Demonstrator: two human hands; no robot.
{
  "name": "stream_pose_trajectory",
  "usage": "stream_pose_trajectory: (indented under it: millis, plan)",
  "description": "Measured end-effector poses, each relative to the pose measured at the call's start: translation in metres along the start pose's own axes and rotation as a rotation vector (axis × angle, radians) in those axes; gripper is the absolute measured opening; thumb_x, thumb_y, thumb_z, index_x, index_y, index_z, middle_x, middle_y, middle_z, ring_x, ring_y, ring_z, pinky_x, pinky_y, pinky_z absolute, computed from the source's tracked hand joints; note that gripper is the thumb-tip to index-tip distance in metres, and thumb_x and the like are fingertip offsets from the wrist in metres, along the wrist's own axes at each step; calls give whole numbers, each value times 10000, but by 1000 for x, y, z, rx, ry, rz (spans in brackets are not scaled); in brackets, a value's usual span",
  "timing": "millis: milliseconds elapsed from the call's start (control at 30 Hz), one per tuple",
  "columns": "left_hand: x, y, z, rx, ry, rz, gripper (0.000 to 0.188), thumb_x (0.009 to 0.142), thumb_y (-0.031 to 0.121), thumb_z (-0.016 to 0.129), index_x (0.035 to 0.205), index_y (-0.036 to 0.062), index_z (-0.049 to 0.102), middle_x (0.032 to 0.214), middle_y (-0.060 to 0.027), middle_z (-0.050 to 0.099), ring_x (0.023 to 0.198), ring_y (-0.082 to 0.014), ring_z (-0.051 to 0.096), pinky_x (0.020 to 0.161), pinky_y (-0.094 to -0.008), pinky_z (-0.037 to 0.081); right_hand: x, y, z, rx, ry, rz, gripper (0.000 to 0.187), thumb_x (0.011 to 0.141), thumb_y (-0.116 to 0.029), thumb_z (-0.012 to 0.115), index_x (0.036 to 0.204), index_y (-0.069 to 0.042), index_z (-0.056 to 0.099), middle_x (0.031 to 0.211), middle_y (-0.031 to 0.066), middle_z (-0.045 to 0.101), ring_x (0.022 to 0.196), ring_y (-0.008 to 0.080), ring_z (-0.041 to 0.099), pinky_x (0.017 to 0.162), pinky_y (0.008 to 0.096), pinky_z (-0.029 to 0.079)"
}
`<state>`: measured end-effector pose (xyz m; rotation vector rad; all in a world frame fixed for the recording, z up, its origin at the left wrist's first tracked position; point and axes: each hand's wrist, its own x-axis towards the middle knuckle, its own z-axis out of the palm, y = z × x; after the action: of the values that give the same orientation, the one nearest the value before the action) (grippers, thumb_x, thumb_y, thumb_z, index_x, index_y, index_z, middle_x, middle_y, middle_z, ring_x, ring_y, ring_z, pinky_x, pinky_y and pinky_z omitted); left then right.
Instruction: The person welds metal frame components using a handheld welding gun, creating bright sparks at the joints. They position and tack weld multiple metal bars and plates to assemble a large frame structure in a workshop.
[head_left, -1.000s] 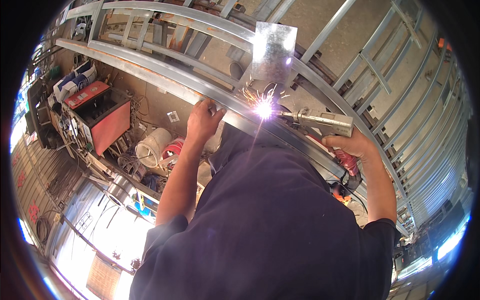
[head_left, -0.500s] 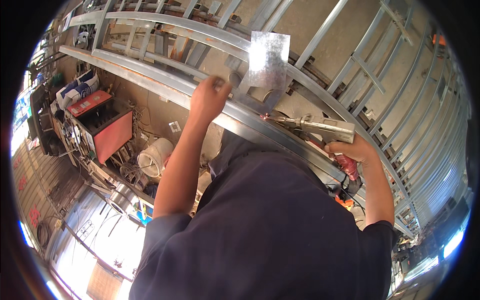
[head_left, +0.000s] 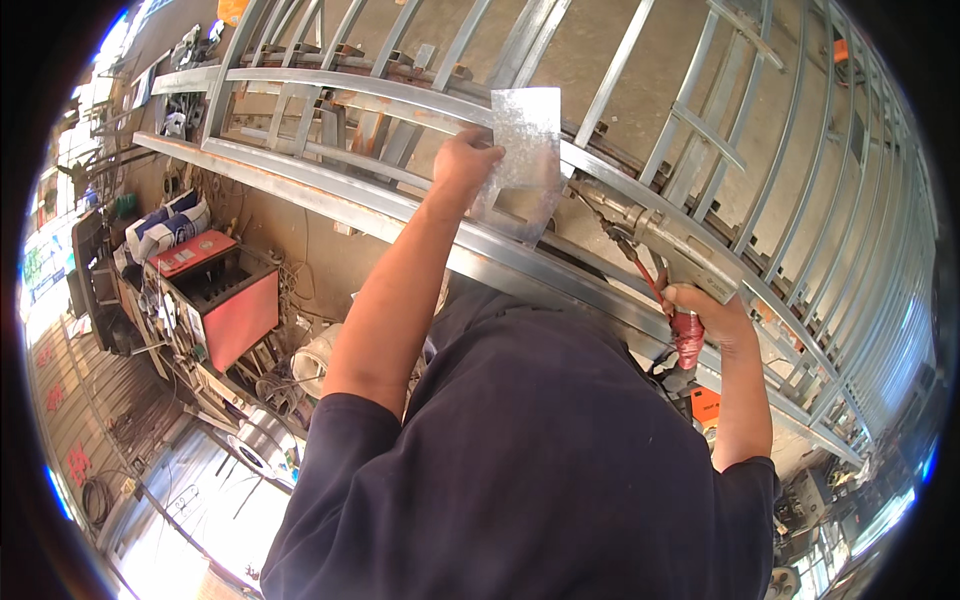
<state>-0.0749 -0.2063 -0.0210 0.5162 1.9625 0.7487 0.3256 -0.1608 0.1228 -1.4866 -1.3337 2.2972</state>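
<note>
Silvery sheet (head_left: 527, 135) near welding gun (head_left: 690, 254)

Sheet (head_left: 528, 140): mottled silver-grey, washed to near white at top. Torch (head_left: 690, 250): dull silver-beige body, red-wrapped grip (head_left: 687, 340). Frame bars (head_left: 612, 75): pale silver-grey. Near beam (head_left: 330, 190): silver-grey, streaked rusty brown-orange. Floor (head_left: 590, 50): tan-brown. Shirt (head_left: 560, 450): plain, very dark navy. Machine (head_left: 243, 325): faded red side, brighter red top, blackish inside. Bags (head_left: 172, 228): white with dark blue blocks. Bucket (head_left: 312, 362): off-white. Box (head_left: 705, 404) by right forearm: orange. Ribbed panel (head_left: 75, 410): brown stripes, red marks.
</note>
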Motion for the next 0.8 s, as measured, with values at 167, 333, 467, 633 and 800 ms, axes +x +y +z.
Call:
stream_pose_trajectory:
  millis: [167,333,467,633,800]
  plan:
    - [-2,2,0,-301,-14,14,475,875,153,773,1296,-42,674,1082,-85,716,1005,-178,647,884,-331,509,-5,7,25,-47,87,-38,283,878,-220,781,1047,-3,715,887,66,707,759,170,682,693,325,559]
    - [-16,13,-53,-427,98,57,410,983,157,681,1325,-61,625,1131,-114,701,1002,-182,646,904,-318,519,-8,16,54,-167,208,-86,345,889,-201,796,1148,-2,684,935,54,713,777,150,676,709,322,561]
    - [-23,-22,-126,-614,123,162,393,1005,81,572,1364,-79,548,1007,-92,677,872,-159,664,739,-310,558,10,14,112,-506,306,-330,678,891,-198,802,1503,-86,532,1145,111,749,1008,211,722,898,345,554]
    - [-53,-59,-172,-611,195,56,334,1043,96,538,1354,-19,570,1059,-55,652,891,-110,613,782,-272,534,41,-3,177,-818,324,-380,787,846,-149,799,1563,-208,480,1182,195,739,1074,375,729,914,424,574]
    - [-47,-120,-179,-446,89,168,302,1058,158,587,1304,-12,629,880,8,644,740,-78,556,656,-247,459,63,0,209,-985,383,-358,834,837,-100,785,1583,-243,440,1143,181,746,1024,397,726,873,451,584]
